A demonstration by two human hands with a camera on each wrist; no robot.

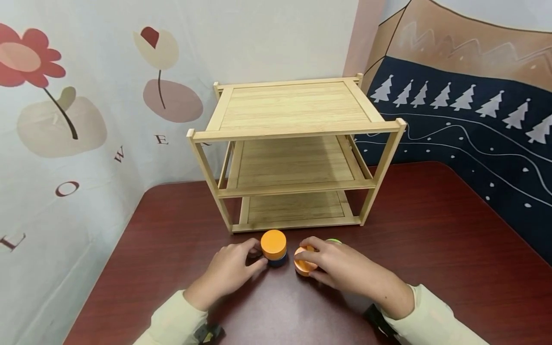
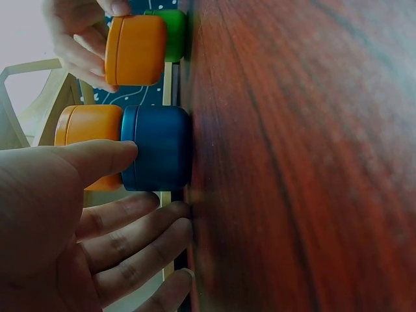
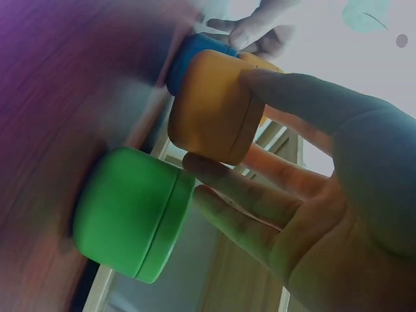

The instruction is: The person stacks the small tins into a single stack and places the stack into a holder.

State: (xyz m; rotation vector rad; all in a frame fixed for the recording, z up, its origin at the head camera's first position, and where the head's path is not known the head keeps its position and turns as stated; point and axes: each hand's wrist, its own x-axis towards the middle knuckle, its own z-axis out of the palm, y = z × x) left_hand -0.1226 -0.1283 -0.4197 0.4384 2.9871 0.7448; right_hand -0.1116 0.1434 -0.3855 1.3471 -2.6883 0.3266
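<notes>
Right grip is holding an orange jar just above the bench, near the green jar; left grip is lying wide beside the blue jar. Risk: a nudge from that grip could be toppling the upper orange jar

in the head view, the right hand hides most of the green jar; the stacked orange jar covers most of the blue jar. both sleeves run off the bottom edge.

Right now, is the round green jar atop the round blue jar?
No, a round orange jar sits atop the round blue jar.
</notes>
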